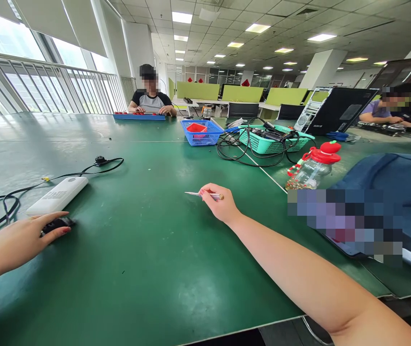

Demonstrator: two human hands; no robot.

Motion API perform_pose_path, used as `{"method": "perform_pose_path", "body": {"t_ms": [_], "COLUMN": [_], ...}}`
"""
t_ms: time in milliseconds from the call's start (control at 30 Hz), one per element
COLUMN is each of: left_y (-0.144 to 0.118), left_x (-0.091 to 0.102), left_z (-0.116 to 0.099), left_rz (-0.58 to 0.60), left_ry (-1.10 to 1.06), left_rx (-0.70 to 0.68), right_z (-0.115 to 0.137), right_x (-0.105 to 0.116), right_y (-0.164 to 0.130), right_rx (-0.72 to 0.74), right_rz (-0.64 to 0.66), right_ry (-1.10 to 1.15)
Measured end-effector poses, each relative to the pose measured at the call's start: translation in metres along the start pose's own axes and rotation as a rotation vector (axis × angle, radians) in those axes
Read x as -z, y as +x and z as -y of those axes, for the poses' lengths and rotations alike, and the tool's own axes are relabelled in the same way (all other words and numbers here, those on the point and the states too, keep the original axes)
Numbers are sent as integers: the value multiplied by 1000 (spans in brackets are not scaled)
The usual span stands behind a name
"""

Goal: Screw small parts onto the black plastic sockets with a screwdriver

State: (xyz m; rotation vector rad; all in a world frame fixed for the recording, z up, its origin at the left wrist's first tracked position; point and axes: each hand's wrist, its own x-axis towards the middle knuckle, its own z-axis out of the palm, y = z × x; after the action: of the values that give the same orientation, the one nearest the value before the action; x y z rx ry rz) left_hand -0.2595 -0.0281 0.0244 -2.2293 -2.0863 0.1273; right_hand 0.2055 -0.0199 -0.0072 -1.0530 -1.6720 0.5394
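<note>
At far left the left hand (28,240) lies on the green table (147,269), its fingers closed over a small black plug (56,224) just at the near end of a white power strip (57,195) (its black cable (6,202) loops away leftward). Near the middle, the right hand (221,204) pinches a thin screwdriver (203,194), tip pointing left, just above the table. Farther back sit a blue basket (202,133) and a teal basket (273,140) tangled with wires. At right lies a red-capped bottle (313,166).
</note>
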Motion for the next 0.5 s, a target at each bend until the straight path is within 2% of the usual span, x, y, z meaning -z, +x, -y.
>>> {"method": "perform_pose_path", "body": {"t_ms": [100,167,267,367,500], "left_y": [-3,-5,-6,0,23], "left_x": [12,21,32,36,32], "left_z": [-18,-43,-98,-160,-227], "left_rz": [21,26,-2,5,-52], "left_ry": [-10,-19,-132,-218,-284], "left_rx": [43,54,-143,-284,-471], "right_z": [-1,-1,2,10,23], "right_x": [-2,-3,-2,2,9], "right_y": [0,0,0,-4,-14], "right_rx": [-6,-1,7,39,186], "right_rz": [11,15,29,45,17], "right_ry": [7,10,13,-23,-106]}}
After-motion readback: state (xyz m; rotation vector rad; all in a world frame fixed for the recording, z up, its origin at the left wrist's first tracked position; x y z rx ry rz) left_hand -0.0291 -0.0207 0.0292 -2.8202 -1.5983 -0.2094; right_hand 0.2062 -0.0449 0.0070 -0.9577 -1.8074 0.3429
